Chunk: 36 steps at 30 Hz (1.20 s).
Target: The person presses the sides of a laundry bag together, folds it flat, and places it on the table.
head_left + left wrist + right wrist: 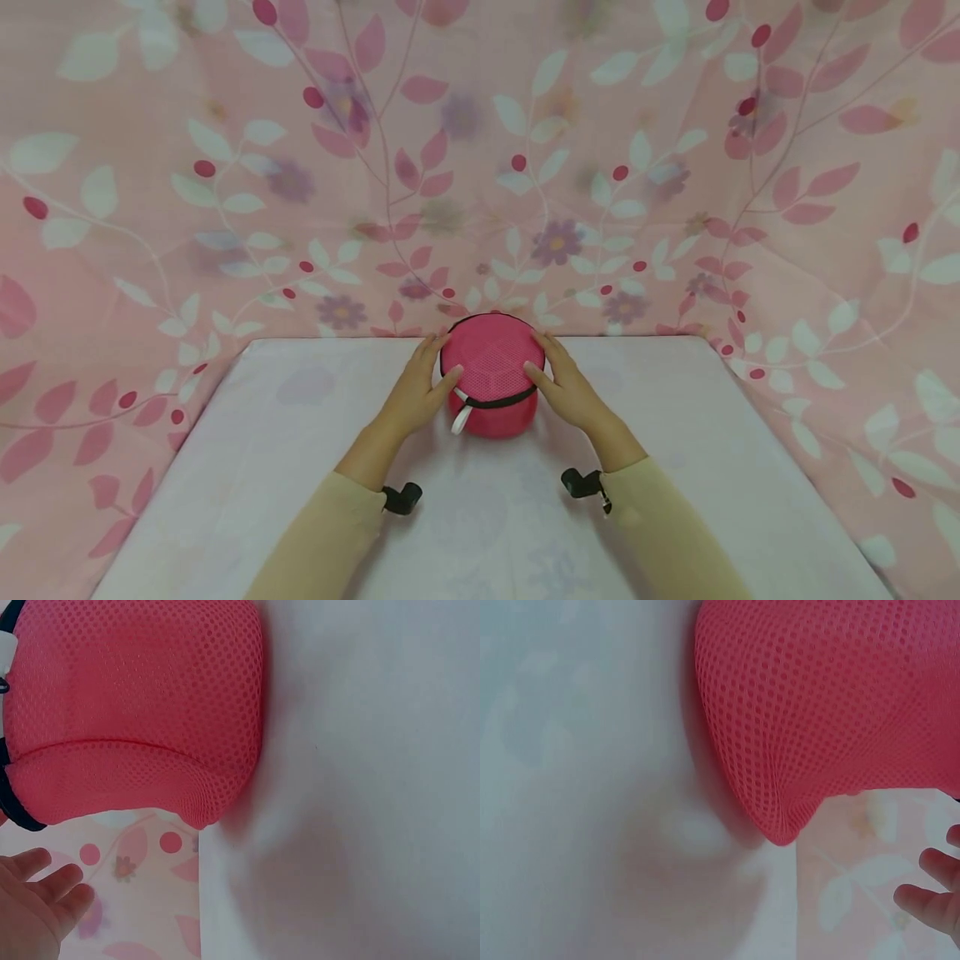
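Cupping a pink mesh bag [491,358] from both sides with loosely spread fingers.
From the head: framed between left hand [420,387] and right hand [576,390], with both thumbs over the mesh, near the middle of the far edge of the white table [300,417]; reaching forward with sleeved forearms [322,533] slanting inward. From the left wrist: shown with nearly straight, slightly parted fingers, apart from the mesh; cannot tell thumb contact. From the right wrist: likewise parted and extended, apart from the mesh, with thumb unseen.
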{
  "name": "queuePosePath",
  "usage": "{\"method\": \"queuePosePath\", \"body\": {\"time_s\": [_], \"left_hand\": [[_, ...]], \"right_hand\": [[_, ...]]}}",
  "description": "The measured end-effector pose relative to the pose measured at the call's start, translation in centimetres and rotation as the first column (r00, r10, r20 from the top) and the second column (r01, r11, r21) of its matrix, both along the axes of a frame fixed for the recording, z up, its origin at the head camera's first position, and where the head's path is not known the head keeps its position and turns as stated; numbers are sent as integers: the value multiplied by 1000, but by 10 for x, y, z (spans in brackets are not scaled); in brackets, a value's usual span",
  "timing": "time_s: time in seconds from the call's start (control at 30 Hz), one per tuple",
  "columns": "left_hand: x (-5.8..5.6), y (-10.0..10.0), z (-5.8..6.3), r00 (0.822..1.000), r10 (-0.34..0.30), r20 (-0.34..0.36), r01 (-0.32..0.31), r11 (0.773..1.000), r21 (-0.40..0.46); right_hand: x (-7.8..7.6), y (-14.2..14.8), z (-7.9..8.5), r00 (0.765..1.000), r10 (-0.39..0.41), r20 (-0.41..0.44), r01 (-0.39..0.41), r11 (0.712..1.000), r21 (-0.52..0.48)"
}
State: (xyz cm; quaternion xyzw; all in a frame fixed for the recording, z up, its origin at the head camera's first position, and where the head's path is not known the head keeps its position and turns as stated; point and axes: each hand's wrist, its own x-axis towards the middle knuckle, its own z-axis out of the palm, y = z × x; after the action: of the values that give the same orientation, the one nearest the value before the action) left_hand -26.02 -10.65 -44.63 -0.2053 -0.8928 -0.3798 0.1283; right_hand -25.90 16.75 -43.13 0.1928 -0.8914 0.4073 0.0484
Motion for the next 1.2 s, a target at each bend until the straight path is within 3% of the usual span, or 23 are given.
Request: {"method": "queuePosePath", "body": {"time_s": [0.3, 0.53, 0.73, 1.03, 1.2], "left_hand": [[0, 9, -2, 994, -47, 96, 32, 988, 154], [0, 11, -3, 984, -74, 162, 26, 960, 278], [0, 15, -4, 974, -93, 205, 17, 938, 346], [0, 21, -7, 959, -158, 236, 45, 906, 422], [7, 21, 4, 945, -201, 258, 59, 881, 469]], "right_hand": [[0, -6, -2, 998, 4, 63, 2, 996, -88], [14, -15, 20, 988, 83, 132, -55, 977, -204], [19, -19, 27, 983, 83, 161, -45, 973, -227], [17, -20, 23, 949, 182, 259, -56, 901, -430], [17, -20, 24, 946, 180, 268, -53, 905, -422]]}}
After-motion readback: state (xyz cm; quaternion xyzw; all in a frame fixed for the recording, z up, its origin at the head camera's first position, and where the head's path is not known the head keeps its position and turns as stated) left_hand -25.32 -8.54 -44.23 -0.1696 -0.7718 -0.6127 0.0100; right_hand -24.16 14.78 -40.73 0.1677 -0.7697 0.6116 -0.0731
